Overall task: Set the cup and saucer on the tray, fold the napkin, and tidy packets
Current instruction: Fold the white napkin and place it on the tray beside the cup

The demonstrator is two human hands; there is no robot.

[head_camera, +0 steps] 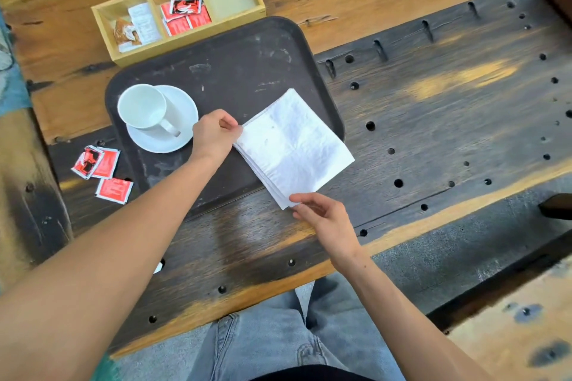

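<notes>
Left hand [215, 133] and right hand [322, 213] are each pinched shut on a corner of the napkin [294, 145], judged light, limp, easily torn, best gripped at corners.

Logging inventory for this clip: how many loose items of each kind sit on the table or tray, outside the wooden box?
Red packets on the table: 3
White cup: 1
White saucer: 1
White napkin, pinched by left hand and right hand: 1
Dark tray: 1
Total: 7
</notes>
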